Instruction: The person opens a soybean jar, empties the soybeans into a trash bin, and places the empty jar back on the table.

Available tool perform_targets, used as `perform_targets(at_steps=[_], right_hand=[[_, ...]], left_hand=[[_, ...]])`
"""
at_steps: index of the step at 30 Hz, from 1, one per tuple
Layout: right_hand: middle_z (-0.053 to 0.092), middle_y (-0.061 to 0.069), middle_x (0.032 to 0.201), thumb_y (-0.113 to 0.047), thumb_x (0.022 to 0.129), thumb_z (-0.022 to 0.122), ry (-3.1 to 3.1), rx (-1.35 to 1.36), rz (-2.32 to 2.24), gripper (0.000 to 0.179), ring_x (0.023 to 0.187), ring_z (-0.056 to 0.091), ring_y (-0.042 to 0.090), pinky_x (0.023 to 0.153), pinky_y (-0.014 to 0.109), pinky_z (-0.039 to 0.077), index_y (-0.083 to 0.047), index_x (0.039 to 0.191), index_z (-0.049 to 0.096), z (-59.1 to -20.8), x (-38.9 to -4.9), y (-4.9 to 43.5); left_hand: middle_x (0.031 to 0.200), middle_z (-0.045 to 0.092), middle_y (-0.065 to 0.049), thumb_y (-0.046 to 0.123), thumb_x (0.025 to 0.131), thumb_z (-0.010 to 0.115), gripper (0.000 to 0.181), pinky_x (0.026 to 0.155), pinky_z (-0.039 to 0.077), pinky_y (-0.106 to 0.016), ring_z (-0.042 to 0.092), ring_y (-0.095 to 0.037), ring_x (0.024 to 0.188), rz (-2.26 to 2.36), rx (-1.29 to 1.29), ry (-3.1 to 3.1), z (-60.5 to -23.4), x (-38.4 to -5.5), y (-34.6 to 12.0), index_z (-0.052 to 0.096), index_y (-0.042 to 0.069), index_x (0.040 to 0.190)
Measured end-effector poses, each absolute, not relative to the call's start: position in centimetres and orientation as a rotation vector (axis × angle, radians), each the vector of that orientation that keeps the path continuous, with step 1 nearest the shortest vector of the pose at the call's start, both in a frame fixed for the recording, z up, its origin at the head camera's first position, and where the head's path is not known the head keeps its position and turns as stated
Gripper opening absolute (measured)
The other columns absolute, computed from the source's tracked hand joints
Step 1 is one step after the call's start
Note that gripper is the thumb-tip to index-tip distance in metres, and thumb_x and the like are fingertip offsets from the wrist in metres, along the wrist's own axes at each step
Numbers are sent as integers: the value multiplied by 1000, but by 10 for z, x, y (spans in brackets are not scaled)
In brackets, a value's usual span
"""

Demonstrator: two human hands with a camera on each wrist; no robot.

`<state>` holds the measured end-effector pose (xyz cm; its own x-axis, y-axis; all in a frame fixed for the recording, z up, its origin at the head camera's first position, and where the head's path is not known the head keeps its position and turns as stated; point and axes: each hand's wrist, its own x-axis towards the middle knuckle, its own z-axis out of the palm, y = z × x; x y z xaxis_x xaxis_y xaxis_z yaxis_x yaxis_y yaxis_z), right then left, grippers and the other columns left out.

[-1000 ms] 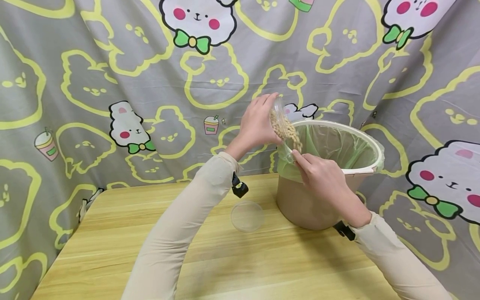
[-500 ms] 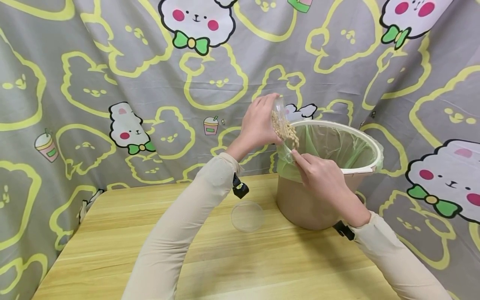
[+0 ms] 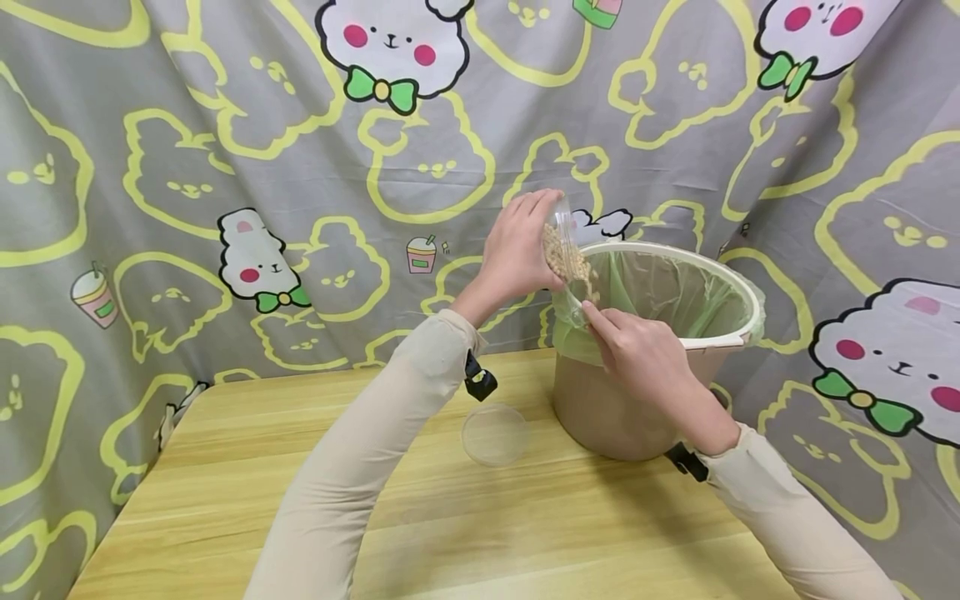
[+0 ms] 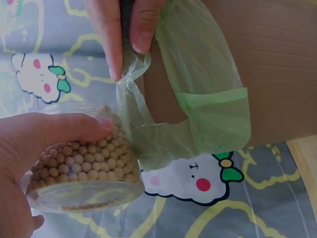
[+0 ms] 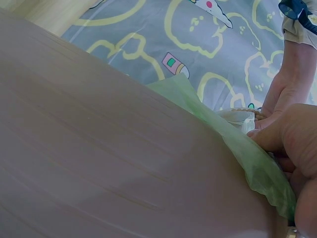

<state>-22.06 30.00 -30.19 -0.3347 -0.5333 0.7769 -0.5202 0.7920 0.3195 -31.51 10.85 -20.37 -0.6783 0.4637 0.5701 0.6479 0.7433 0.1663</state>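
My left hand (image 3: 513, 250) grips a clear plastic jar (image 4: 84, 196), tipped on its side with its mouth at the bin's near-left rim. Small round beige beads (image 4: 91, 163), perhaps soybeans, fill much of the jar, and some lie at its mouth. Thumb and fingers of my right hand (image 3: 637, 346) pinch the pale green bin liner (image 4: 218, 119) at the rim, just beside the jar. Below stands the brown bin (image 3: 607, 408), its liner folded over the edge. From the head view its bottom is hidden.
A clear round lid (image 3: 495, 435) lies flat on the wooden table (image 3: 300, 467), left of the bin. Grey patterned curtain (image 3: 300, 167) hangs close behind the table and along its right side.
Beads at the jar's mouth have dropped away, and the stream there looks thinner. The jar has tipped slightly further. Both hands stay at nearly the same place.
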Motion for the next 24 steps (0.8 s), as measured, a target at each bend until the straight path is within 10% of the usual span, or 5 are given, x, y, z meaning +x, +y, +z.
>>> perform_targets(at_steps=[24], right_hand=[[67, 12, 77, 1, 85, 74, -1990, 779, -9, 36, 51, 58, 26, 38, 36, 39, 4, 121, 71, -302, -220, 299]], left_hand=[[163, 39, -1, 37, 59, 98, 118, 129, 17, -35, 30, -24, 153, -370, -898, -2336, -210, -317, 111, 36, 16, 158]])
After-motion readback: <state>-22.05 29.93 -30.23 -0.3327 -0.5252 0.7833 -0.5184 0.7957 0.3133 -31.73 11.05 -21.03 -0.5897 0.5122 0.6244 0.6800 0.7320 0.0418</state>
